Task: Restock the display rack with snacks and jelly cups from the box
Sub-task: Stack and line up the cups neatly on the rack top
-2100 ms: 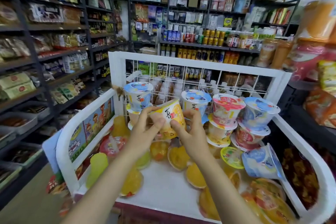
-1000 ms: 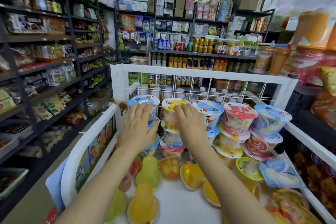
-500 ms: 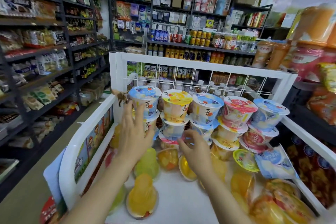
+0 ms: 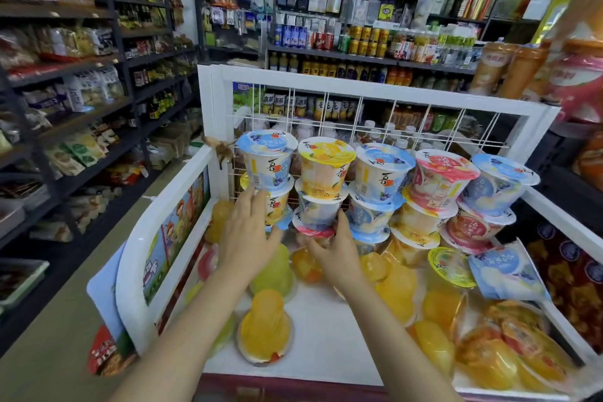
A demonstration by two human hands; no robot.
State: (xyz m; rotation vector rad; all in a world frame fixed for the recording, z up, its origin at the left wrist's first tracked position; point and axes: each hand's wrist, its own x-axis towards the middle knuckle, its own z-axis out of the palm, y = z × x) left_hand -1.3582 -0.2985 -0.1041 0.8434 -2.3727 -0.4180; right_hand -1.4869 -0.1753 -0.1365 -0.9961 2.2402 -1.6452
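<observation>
Stacks of jelly cups stand in a row against the wire back of the white display rack (image 4: 359, 88). The left stack is topped by a blue-lidded cup (image 4: 267, 160), the second by a yellow-lidded cup (image 4: 326, 163). My left hand (image 4: 248, 235) rests with straight fingers against the lower cup of the left stack. My right hand (image 4: 336, 248) holds the red-lidded bottom cup (image 4: 313, 231) of the second stack between thumb and fingers. The box is not in view.
Loose dome-shaped jellies (image 4: 266, 326) lie across the rack floor, and a blue-lidded cup (image 4: 502, 271) lies tipped at the right. Dark shelves of snacks (image 4: 65, 75) line the aisle on the left. Drink shelves (image 4: 359, 42) stand behind the rack.
The yellow-lidded cup, held in both hands earlier, now sits on top of the second stack. Both hands have dropped from the top cups to the lower part of the stacks.
</observation>
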